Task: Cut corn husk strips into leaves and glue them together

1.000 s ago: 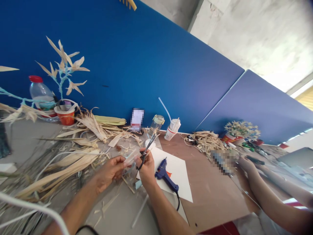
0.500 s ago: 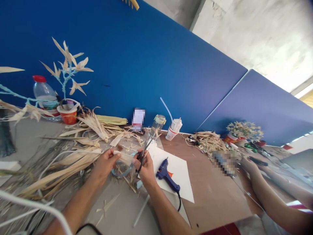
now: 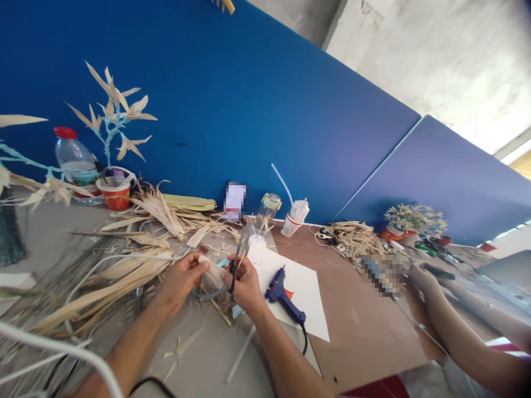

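Observation:
My left hand [image 3: 181, 280] pinches one end of a pale strip of dried corn husk [image 3: 212, 271] over the grey table. My right hand [image 3: 246, 285] holds the other end of the strip and also grips black scissors [image 3: 235, 258], whose blades point up and away. The two hands are close together, just left of a white sheet of paper [image 3: 305, 290]. A blue ring of tape [image 3: 206, 294] lies under the hands.
A blue glue gun [image 3: 284, 298] lies on the white sheet by my right hand. Dried husks [image 3: 124, 271] pile up at the left. Against the blue partition stand a water bottle [image 3: 76, 161], an orange cup [image 3: 114, 194], a jar [image 3: 268, 207] and a white cup [image 3: 294, 215]. Another person's arm [image 3: 448, 326] reaches in at right.
My hands have drawn closer together and slightly lower. The scissors have swung from a rightward tilt to nearly upright. The husk strip between the hands is shorter and bunched.

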`<state>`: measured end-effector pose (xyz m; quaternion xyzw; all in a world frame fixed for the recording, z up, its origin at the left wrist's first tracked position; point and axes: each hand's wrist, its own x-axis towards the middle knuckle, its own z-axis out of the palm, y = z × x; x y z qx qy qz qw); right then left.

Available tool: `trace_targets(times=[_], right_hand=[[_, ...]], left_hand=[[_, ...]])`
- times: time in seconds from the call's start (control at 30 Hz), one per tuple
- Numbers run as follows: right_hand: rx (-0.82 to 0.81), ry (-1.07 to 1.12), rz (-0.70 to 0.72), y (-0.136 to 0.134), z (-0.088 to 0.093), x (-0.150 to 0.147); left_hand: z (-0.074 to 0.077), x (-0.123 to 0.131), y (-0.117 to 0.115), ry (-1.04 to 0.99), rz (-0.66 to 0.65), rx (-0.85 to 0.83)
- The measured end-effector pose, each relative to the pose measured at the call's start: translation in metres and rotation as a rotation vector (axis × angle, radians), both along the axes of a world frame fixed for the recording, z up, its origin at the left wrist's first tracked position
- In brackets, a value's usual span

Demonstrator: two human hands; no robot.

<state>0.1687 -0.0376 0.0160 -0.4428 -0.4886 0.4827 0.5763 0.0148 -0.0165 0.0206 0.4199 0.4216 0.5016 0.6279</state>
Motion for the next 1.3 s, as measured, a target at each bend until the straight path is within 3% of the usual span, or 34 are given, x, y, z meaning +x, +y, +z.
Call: trace_targets(times=[0.2, 0.47, 0.63, 0.8, 0.97, 1.0, 1.17, 1.3], right_hand=[[0.01, 0.023, -0.028, -0.002, 0.0, -0.002], [-0.002, 0.061, -0.09, 0.0, 0.004, 0.0], [0.008, 0.14, -0.197, 0.007, 0.002, 0.009], [-0.006, 0.141, -0.178, 0.01, 0.005, 0.017], [-0.004, 0.109, -0.034, 0.007, 0.011, 0.019], [-0.006, 0.102, 0.003, 0.006, 0.011, 0.019], [-0.038, 0.029, 0.126, 0.002, 0.011, 0.018], [-0.034, 0.027, 0.101, 0.003, 0.008, 0.016]], left_hand=[[0.003, 0.001, -0.001, -0.143, 0.015, -0.055], [0.002, -0.002, 0.001, -0.137, 0.034, -0.012], [0.002, -0.004, 0.0, -0.067, -0.103, -0.036], [0.006, -0.008, -0.004, 0.009, -0.259, -0.041], [0.003, -0.009, 0.0, 0.152, -0.005, -0.009], [0.003, -0.009, 0.001, 0.182, -0.002, -0.009], [-0.001, -0.009, -0.001, 0.187, -0.26, -0.037], [-0.002, -0.01, -0.003, 0.181, -0.372, -0.032]])
